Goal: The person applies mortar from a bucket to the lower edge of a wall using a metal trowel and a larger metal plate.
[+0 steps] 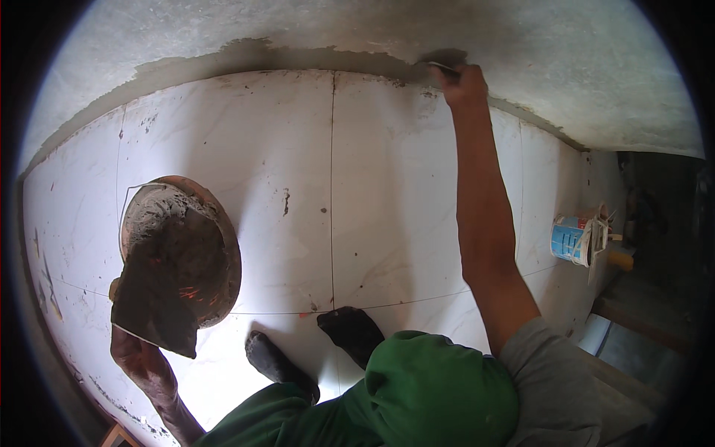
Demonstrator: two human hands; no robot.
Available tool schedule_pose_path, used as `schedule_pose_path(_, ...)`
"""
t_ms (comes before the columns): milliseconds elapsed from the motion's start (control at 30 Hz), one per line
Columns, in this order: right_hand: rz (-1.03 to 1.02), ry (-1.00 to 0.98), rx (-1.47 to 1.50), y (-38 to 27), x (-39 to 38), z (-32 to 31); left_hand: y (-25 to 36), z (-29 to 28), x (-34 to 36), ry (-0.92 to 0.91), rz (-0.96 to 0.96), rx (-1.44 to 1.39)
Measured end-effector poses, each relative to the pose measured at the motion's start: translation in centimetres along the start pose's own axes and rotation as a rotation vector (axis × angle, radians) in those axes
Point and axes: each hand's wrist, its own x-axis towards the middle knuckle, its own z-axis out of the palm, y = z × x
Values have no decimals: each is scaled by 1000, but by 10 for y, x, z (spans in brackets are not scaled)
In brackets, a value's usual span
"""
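Right hand (468, 86) at the far edge of the tiled floor (283, 261), right of its middle; arm outstretched, fingers closed around a trowel (445, 59). Trowel blade dark, slightly blurred, lying over the strip of darker wet mortar (298, 58) along the foot of the grey wall (335, 22); exact contact of blade and wall cannot be told. The strip follows most of the far edge, its upper border ragged. Left hand (141, 361) near the left part of the floor, fingers grasping a dark flat board (153, 305) by its near side; grip partly hidden beneath the board. Board is tilted and overlaps the near left part of a round basin (232, 253) in this view; whether the two touch cannot be told. Basin has a reddish-brown rim and contains grey mortar (167, 208), lumpy on the far side, shadowed toward the board. Two feet in dark socks (350, 334) stand on the tiles, right of the basin and toward the near edge. Green cloth (439, 387) and a grey sleeve (555, 380) fill the near foreground. A blue-and-white bucket (570, 241) stands toward the floor's right edge, well apart from both hands.
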Motion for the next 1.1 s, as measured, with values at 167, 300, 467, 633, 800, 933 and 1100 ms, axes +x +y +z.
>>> schedule_pose_path(167, -70, 312, 130, -9, -124, 18, 4, -4, -4, 47, 25, -4)
schedule_pose_path(300, -493, 390, -786, 23, -88, -76, 0, 1, -1, 50, -3, -60)
schedule_pose_path(467, -614, 706, -687, 26, -43, -87, -3, 0, 4, 32, 26, -18)
schedule_pose_path(633, -638, 776, -882, 46, -38, -45, -8, -4, 5, 45, 48, -39)
schedule_pose_path(800, -728, 718, -961, 73, -49, -7, -19, -15, 4, 43, -45, -74)
schedule_pose_path(933, -746, 675, -991, 96, -74, 44, -23, -19, 4, 43, -88, -135)
schedule_pose_path(1100, -723, 497, -1005, 123, -113, 110, -33, -22, 4, 31, -89, -235)
